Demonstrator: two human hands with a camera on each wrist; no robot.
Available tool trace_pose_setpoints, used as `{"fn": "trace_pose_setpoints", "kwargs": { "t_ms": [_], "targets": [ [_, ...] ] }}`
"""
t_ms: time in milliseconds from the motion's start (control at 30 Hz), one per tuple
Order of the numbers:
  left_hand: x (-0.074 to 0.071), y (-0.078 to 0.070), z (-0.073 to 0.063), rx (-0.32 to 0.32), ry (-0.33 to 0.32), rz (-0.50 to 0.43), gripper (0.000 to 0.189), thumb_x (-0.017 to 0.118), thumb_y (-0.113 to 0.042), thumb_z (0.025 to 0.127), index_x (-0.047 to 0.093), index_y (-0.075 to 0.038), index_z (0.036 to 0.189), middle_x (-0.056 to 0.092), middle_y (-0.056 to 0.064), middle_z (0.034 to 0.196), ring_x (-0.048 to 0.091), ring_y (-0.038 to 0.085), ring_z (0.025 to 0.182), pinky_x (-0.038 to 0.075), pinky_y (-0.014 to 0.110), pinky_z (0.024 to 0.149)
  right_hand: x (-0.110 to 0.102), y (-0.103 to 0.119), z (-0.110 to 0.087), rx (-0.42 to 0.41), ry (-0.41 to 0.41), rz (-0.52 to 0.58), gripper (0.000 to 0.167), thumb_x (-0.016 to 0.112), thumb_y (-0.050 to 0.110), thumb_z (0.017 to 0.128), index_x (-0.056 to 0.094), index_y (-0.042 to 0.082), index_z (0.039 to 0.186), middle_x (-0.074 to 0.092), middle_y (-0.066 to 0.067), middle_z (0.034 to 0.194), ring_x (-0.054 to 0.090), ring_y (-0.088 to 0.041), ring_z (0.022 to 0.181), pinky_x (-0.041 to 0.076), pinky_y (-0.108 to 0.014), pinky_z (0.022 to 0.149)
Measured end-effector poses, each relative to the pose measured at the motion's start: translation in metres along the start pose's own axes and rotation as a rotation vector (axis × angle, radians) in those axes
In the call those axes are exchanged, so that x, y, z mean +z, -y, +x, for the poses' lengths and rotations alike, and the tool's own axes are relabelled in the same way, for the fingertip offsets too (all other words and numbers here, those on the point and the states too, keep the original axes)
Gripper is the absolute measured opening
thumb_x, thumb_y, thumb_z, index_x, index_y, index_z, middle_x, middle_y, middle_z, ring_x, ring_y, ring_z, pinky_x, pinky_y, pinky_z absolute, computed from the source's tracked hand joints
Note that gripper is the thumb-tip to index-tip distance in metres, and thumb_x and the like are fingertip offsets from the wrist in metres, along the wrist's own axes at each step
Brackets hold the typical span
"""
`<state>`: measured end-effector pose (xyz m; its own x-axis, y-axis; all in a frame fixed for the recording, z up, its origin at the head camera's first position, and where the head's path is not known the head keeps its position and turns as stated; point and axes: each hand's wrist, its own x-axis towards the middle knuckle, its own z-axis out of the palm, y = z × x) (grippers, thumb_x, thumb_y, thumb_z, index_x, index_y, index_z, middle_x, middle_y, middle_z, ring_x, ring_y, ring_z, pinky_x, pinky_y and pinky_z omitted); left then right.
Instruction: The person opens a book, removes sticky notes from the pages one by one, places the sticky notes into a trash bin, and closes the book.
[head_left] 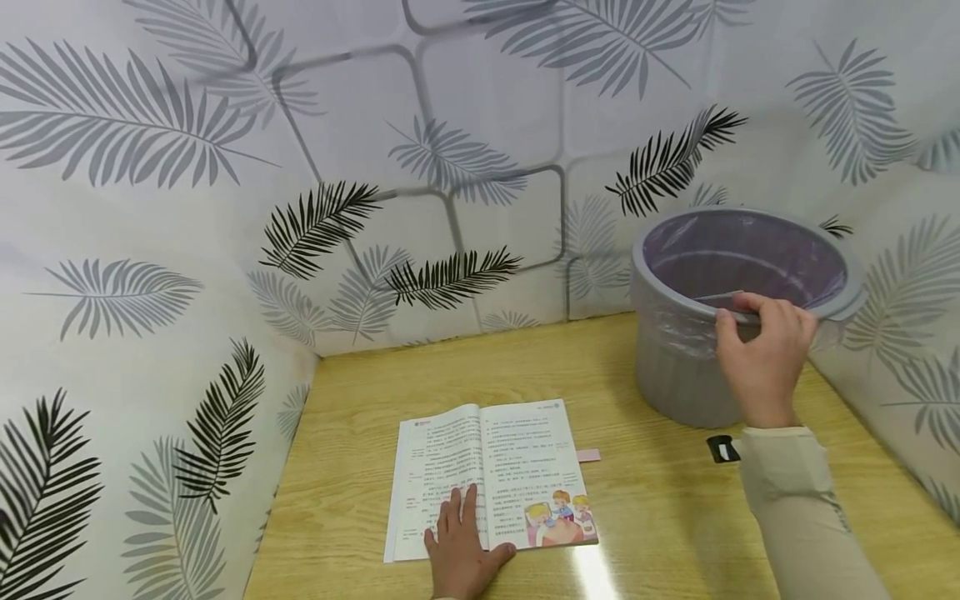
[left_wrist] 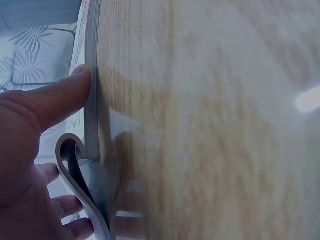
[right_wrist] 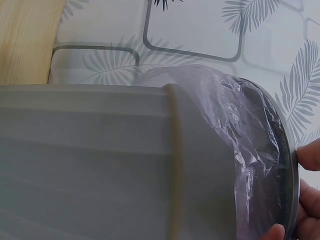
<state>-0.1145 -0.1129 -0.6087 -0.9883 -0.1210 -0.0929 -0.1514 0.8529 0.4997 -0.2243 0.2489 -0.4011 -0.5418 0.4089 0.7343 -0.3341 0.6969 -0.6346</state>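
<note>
An open book (head_left: pixel 525 458) with printed text lies on the table, a coloured drawing in its lower right corner. My left hand (head_left: pixel 463 546) rests on the book's lower middle, fingers spread over the left page. In the left wrist view, the thumb (left_wrist: pixel 65 97) lies against the book's edge (left_wrist: pixel 91 120). At the right stands a grey trash bin (head_left: pixel 678 383), lined with a clear plastic bag (right_wrist: pixel 245 150). My right hand (head_left: pixel 768 350) grips the bin's near rim, thumb outside and fingertips over the edge. A thin grey strip shows beside those fingertips.
A pink tab (head_left: pixel 589 455) sticks out from the book's right side. Near the bin's base lies a small black and white object (head_left: pixel 723 448). Leaf-patterned sheeting (head_left: pixel 480 208) walls the wooden table (head_left: pixel 345 467) at the back and sides.
</note>
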Motion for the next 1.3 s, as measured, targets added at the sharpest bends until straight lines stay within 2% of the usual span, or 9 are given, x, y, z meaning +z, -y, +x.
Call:
{"fn": "trace_pose_setpoints", "kwargs": {
  "t_ms": [167, 500, 567, 733, 800, 900, 1000, 1133, 1300],
  "targets": [
    [-0.002, -0.002, -0.002, 0.004, -0.001, -0.005, 0.106, 0.084, -0.055, 0.065, 0.039, -0.014, 0.151, 0.036, 0.02, 0.158, 0.034, 0.046, 0.144, 0.023, 0.078, 0.108, -0.003, -0.001, 0.001, 0.01, 0.025, 0.004, 0.032, 0.068, 0.004, 0.088, 0.066, -0.007, 0.118, 0.067, -0.03, 0.1, 0.051, -0.045, 0.097, 0.027, -0.052, 0.106],
    [0.001, 0.0, -0.001, 0.013, -0.016, -0.005, 0.105, 0.084, -0.054, 0.066, 0.038, -0.014, 0.151, 0.035, 0.02, 0.158, 0.034, 0.046, 0.144, 0.022, 0.078, 0.107, -0.014, 0.005, 0.0, -0.021, 0.054, 0.048, 0.018, 0.069, -0.002, 0.085, 0.071, -0.007, 0.102, 0.069, -0.029, 0.106, 0.051, -0.04, 0.103, 0.032, -0.044, 0.1],
    [0.001, 0.0, -0.001, 0.011, -0.014, -0.009, 0.105, 0.084, -0.054, 0.066, 0.038, -0.014, 0.151, 0.035, 0.02, 0.158, 0.033, 0.046, 0.144, 0.022, 0.078, 0.108, -0.016, 0.011, -0.002, -0.064, 0.032, 0.064, 0.017, 0.069, -0.004, 0.084, 0.072, -0.007, 0.1, 0.069, -0.028, 0.104, 0.054, -0.034, 0.099, 0.033, -0.038, 0.099],
    [0.0, -0.001, -0.001, 0.009, -0.013, -0.013, 0.105, 0.084, -0.054, 0.066, 0.038, -0.015, 0.151, 0.034, 0.02, 0.159, 0.033, 0.046, 0.145, 0.021, 0.078, 0.109, -0.014, 0.028, -0.014, -0.17, 0.053, 0.182, 0.013, 0.068, -0.007, 0.083, 0.074, -0.005, 0.094, 0.07, -0.023, 0.096, 0.055, 0.003, 0.093, 0.037, -0.016, 0.085],
    [0.0, -0.002, -0.001, 0.011, -0.011, -0.011, 0.105, 0.084, -0.054, 0.066, 0.038, -0.015, 0.151, 0.034, 0.02, 0.159, 0.033, 0.046, 0.144, 0.022, 0.078, 0.108, -0.01, 0.032, -0.023, -0.219, 0.116, 0.206, 0.014, 0.068, -0.007, 0.083, 0.074, -0.002, 0.094, 0.07, -0.018, 0.094, 0.052, 0.012, 0.093, 0.039, -0.01, 0.079],
    [-0.002, -0.002, -0.001, 0.011, -0.01, -0.011, 0.105, 0.084, -0.055, 0.066, 0.037, -0.015, 0.152, 0.034, 0.019, 0.159, 0.033, 0.045, 0.145, 0.022, 0.078, 0.108, 0.002, 0.036, -0.039, -0.3, 0.25, 0.218, 0.015, 0.068, -0.007, 0.083, 0.074, 0.0, 0.095, 0.07, -0.013, 0.091, 0.055, 0.007, 0.088, 0.042, -0.01, 0.076],
    [-0.002, -0.002, -0.001, 0.016, -0.012, -0.019, 0.106, 0.084, -0.055, 0.066, 0.037, -0.015, 0.152, 0.034, 0.019, 0.159, 0.032, 0.045, 0.145, 0.021, 0.078, 0.108, 0.018, 0.035, -0.058, -0.323, 0.393, 0.17, 0.014, 0.07, -0.004, 0.084, 0.073, 0.005, 0.094, 0.07, -0.007, 0.09, 0.059, -0.003, 0.082, 0.047, -0.014, 0.072],
    [-0.003, -0.001, -0.001, 0.023, -0.012, -0.022, 0.106, 0.084, -0.054, 0.066, 0.036, -0.015, 0.152, 0.034, 0.019, 0.159, 0.032, 0.046, 0.145, 0.021, 0.078, 0.108, 0.039, 0.026, -0.086, -0.26, 0.586, 0.094, 0.011, 0.069, 0.002, 0.089, 0.073, 0.01, 0.096, 0.071, -0.003, 0.092, 0.061, -0.011, 0.078, 0.052, -0.027, 0.066],
    [-0.003, -0.001, -0.002, 0.018, -0.007, -0.009, 0.106, 0.083, -0.055, 0.067, 0.036, -0.015, 0.153, 0.034, 0.019, 0.159, 0.033, 0.045, 0.145, 0.022, 0.078, 0.108, 0.06, 0.011, -0.116, -0.119, 0.791, 0.055, 0.011, 0.066, 0.009, 0.094, 0.072, 0.01, 0.102, 0.071, -0.004, 0.097, 0.063, -0.016, 0.081, 0.054, -0.035, 0.069]
  ]
}}
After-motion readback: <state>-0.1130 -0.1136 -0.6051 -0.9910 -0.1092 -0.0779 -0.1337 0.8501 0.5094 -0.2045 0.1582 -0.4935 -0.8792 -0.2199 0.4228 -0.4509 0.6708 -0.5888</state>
